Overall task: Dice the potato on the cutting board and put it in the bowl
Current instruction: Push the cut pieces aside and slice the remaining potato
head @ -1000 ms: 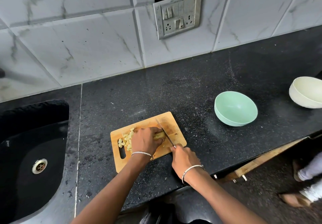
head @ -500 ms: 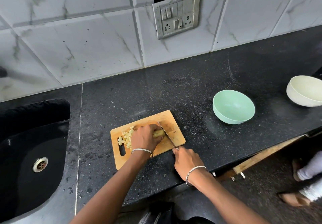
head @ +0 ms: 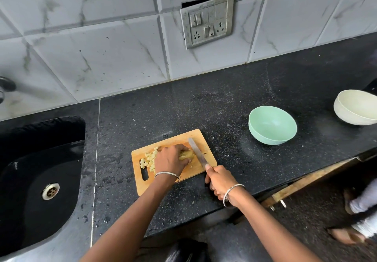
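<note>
A wooden cutting board (head: 199, 136) lies on the black counter. My left hand (head: 170, 159) grips the uncut piece of potato (head: 186, 155) in the middle of the board. Several pale potato dice (head: 149, 159) lie in a heap at the board's left end, beside the handle slot. My right hand (head: 221, 181) grips the handle of a knife (head: 196, 152), whose blade lies just right of the potato, tip pointing away from me. An empty mint-green bowl (head: 272, 125) stands on the counter to the right of the board.
A cream bowl (head: 357, 106) stands at the far right. A black sink (head: 38, 180) with a metal drain fills the left. A tiled wall with a switch plate (head: 208, 21) runs behind. Another person's feet (head: 359, 202) are on the floor at the right, beyond the counter edge.
My right hand has drawn back toward me and to the right, and the knife blade now sits to the right of the potato. My left hand has stayed on the potato.
</note>
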A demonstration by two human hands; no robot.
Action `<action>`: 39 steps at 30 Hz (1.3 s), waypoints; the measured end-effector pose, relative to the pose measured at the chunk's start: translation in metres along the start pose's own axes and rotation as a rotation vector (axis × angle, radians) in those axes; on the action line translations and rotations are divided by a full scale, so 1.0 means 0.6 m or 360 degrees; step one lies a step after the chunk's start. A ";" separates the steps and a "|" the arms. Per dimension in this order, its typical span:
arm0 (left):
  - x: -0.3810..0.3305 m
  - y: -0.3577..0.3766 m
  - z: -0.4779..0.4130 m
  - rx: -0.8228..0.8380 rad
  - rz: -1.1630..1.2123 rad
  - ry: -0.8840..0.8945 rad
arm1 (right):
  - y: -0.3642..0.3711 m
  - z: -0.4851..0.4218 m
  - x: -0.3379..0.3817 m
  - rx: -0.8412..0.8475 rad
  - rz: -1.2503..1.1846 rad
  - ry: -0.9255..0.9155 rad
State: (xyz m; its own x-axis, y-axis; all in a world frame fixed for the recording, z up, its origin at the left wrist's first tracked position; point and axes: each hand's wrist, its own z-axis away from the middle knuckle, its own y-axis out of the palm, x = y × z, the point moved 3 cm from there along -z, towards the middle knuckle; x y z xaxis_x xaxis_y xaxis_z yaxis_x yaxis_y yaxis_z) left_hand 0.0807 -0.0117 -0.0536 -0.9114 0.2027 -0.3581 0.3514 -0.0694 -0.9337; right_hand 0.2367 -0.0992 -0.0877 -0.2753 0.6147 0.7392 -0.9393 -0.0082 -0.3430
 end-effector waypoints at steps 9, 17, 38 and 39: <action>0.002 0.001 0.001 0.0015 -0.0010 0.0015 | 0.004 0.002 -0.019 0.0696 -0.0924 0.0486; 0.001 -0.001 0.005 -0.0017 -0.0007 0.0038 | -0.010 0.010 -0.010 0.0939 -0.1244 0.0378; -0.067 -0.024 -0.034 0.0357 -0.0322 0.0495 | -0.007 -0.002 -0.020 0.1262 -0.1506 0.0560; -0.068 -0.023 -0.036 0.0385 -0.0333 0.0503 | -0.007 -0.002 -0.019 0.1255 -0.1501 0.0555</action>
State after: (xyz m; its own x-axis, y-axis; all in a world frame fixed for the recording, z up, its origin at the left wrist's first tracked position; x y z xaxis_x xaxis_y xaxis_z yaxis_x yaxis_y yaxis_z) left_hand 0.1178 0.0019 -0.0261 -0.8341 0.5227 -0.1766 0.0722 -0.2138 -0.9742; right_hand 0.2440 -0.1051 -0.0958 0.5170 0.8104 0.2755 -0.6401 0.1524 0.7530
